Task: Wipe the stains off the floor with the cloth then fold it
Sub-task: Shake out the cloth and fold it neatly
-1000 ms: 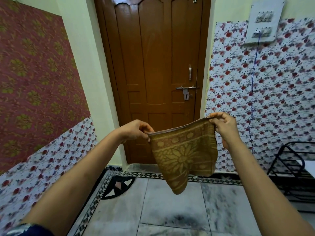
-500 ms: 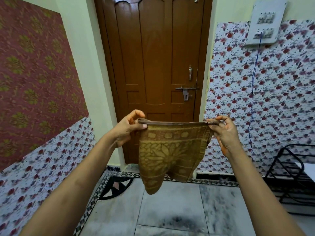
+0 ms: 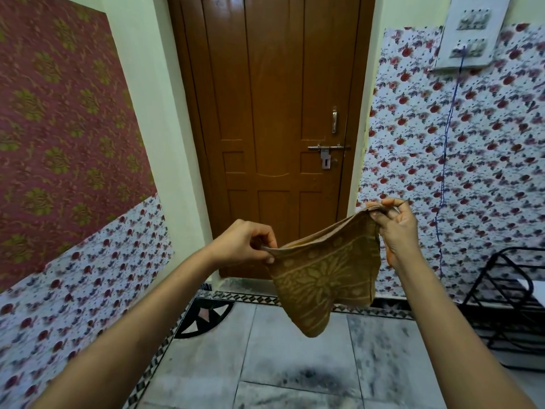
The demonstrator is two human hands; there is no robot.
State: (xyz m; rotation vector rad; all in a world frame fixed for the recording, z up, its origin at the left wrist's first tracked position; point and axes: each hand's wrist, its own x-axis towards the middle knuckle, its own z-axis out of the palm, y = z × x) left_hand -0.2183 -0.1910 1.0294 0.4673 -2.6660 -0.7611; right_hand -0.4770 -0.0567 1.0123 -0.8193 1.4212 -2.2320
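The cloth point(image 3: 324, 276) is pinched by its top corners in the fingers of the left hand point(image 3: 244, 243) and higher right hand point(image 3: 395, 228), hanging well above the floor point(image 3: 265, 364).

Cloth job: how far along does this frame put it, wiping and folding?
Wiping is not settled: dark smudges still show on the floor. In hand: the left hand and right hand pinch the cloth's top corners, held up and apparently already doubled. Left: further folds and setting it down.
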